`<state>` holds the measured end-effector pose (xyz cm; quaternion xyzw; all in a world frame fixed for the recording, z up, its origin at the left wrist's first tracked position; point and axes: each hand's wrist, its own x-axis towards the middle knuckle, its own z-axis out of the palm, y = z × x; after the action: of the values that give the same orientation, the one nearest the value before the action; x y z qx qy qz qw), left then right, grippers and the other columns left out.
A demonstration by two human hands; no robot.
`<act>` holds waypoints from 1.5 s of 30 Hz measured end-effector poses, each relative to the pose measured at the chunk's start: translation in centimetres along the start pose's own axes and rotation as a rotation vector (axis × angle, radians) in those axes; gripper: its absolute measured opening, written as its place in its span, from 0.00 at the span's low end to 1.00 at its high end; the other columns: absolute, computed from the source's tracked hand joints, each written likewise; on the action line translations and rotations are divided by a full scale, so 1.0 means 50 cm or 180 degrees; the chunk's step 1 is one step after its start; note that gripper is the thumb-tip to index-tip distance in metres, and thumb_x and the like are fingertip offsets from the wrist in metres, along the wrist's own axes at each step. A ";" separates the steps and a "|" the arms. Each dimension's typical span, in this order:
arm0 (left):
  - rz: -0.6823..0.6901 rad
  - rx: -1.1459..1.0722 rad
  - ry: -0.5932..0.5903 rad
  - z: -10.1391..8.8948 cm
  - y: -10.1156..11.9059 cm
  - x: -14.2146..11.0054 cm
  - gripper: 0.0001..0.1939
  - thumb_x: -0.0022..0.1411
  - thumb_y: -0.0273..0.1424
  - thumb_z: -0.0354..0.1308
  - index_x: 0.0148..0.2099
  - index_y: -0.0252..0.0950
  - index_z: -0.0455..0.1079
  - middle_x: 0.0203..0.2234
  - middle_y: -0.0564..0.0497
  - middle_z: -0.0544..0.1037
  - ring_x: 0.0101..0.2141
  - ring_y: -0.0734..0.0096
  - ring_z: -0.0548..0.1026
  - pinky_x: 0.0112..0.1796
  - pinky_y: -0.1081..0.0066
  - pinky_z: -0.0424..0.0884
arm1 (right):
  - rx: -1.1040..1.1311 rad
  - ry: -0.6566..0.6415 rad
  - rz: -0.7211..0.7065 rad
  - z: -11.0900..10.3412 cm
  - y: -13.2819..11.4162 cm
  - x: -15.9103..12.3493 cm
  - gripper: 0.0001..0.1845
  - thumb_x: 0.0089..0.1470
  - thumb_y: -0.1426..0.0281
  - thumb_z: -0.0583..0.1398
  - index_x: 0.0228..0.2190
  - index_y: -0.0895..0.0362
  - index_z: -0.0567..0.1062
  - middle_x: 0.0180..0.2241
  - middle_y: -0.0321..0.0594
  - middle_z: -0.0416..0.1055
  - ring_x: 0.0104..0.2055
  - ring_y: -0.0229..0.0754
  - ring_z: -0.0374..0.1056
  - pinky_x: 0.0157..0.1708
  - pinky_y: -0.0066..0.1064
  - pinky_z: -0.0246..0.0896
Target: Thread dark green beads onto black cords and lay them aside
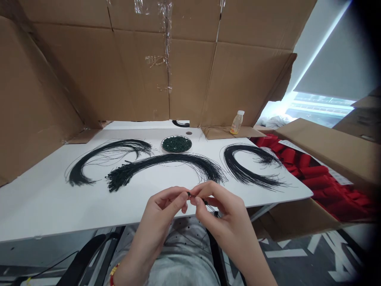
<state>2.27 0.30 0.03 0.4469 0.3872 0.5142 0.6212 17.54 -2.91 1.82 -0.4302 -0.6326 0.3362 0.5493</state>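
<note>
Near the front edge of the table, my left hand (163, 208) and my right hand (224, 210) meet with their fingertips close together. Between them runs a thin black cord with small dark beads (206, 202). My left thumb and forefinger pinch one end at a bead, while my right fingers grip the cord a little to the right. Just beyond lies a bundle of black cords (175, 159), with dark clumped ends at its left. A round dish (162, 147) behind it holds many small dark green beads. What my curled lower fingers hold, if anything, is hidden.
Black cord bundles lie at left (77, 174) and right (233, 165) on the white table (44, 206). Cardboard walls (133, 79) rise behind; a small bottle (237, 122) stands at the back right. Right of the table, an open box (336, 155) holds red rolls (315, 172).
</note>
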 end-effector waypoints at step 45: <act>-0.0278 -0.1582 -0.0229 0.015 -0.003 -0.010 0.10 0.51 0.26 0.78 0.36 0.40 0.85 0.31 0.53 0.87 0.32 0.77 0.83 0.37 0.83 0.79 | 0.0283 0.0071 -0.0235 0.003 -0.004 -0.009 0.11 0.58 0.79 0.60 0.28 0.53 0.70 0.39 0.35 0.75 0.44 0.39 0.72 0.41 0.27 0.71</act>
<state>2.95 -0.32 0.12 0.2813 0.2455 0.5500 0.7470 17.36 -3.41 1.79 -0.3855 -0.6263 0.3387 0.5869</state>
